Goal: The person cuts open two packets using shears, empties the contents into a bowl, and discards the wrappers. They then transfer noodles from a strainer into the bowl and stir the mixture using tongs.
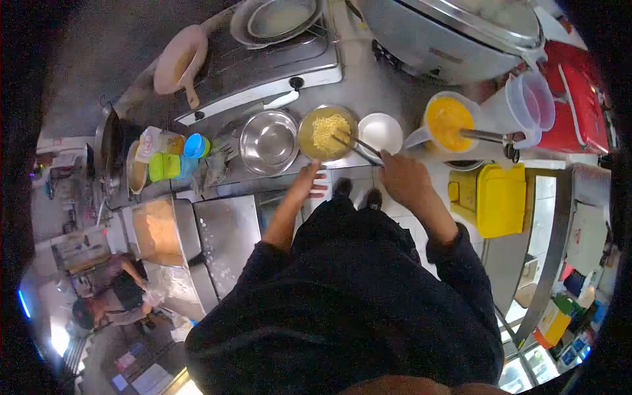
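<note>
My right hand (pixel 405 176) is closed around a pair of dark chopsticks (pixel 364 144), their tips down in small pale-yellow pieces of food (pixel 324 133). That food lies in a round metal bowl (pixel 307 150) at the counter's front edge. My left hand (pixel 307 182) is just in front of this bowl, its fingers spread and a fingertip right at the rim. Close on the left stands a shiny steel bowl (pixel 268 141) with nothing in it. A white bowl (pixel 380 133) sits to the right, partly behind the chopsticks.
Further right, a jug of beaten egg (pixel 450 123) has a metal-handled utensil in it, beside clear plastic pitchers (pixel 528 108). A large cooker (pixel 454 39) and a stove (pixel 263 76) stand behind. A yellow bin (pixel 501 199) is at lower right. Another person (pixel 122 289) works at far left.
</note>
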A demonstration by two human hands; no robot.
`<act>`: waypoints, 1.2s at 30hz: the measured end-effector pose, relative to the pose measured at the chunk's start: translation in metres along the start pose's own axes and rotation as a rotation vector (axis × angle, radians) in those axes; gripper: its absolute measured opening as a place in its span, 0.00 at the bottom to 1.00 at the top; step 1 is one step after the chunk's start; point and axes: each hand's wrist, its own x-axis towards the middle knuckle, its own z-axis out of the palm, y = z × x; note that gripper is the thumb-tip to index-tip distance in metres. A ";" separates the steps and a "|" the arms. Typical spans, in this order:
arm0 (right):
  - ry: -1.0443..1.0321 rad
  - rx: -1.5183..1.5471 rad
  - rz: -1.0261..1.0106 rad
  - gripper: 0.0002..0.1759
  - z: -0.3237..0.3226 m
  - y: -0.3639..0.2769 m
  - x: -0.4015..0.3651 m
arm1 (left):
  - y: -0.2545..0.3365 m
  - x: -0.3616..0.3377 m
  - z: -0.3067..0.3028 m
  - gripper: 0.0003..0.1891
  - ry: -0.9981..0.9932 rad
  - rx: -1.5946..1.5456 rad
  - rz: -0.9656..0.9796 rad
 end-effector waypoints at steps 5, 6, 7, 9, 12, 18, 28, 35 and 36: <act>0.062 -0.136 -0.106 0.12 0.016 -0.045 0.068 | 0.001 0.033 0.012 0.20 -0.094 -0.282 0.318; 0.078 -0.166 -0.153 0.11 0.016 -0.052 0.070 | 0.006 0.032 0.012 0.19 -0.109 -0.321 0.303; 0.043 -0.165 -0.147 0.10 0.014 -0.052 0.066 | 0.009 0.029 0.012 0.17 -0.123 -0.359 0.284; -0.019 -0.168 -0.135 0.09 -0.003 -0.043 0.058 | 0.015 0.028 0.012 0.16 -0.147 -0.401 0.279; 0.085 -0.254 -0.053 0.08 -0.020 -0.052 0.065 | 0.008 0.030 0.008 0.16 -0.197 -0.390 0.287; -0.184 -0.266 -0.059 0.09 -0.005 -0.086 0.078 | 0.006 0.055 -0.015 0.19 -0.342 -0.341 0.326; -0.205 -0.294 0.121 0.10 -0.025 -0.090 0.084 | 0.014 0.054 -0.022 0.19 -0.340 -0.268 0.333; -0.139 -0.208 0.085 0.13 0.014 -0.072 0.102 | 0.014 0.069 -0.021 0.22 -0.338 -0.271 0.347; -0.123 -0.204 0.085 0.13 -0.002 -0.067 0.096 | 0.023 0.061 -0.023 0.20 -0.330 -0.243 0.341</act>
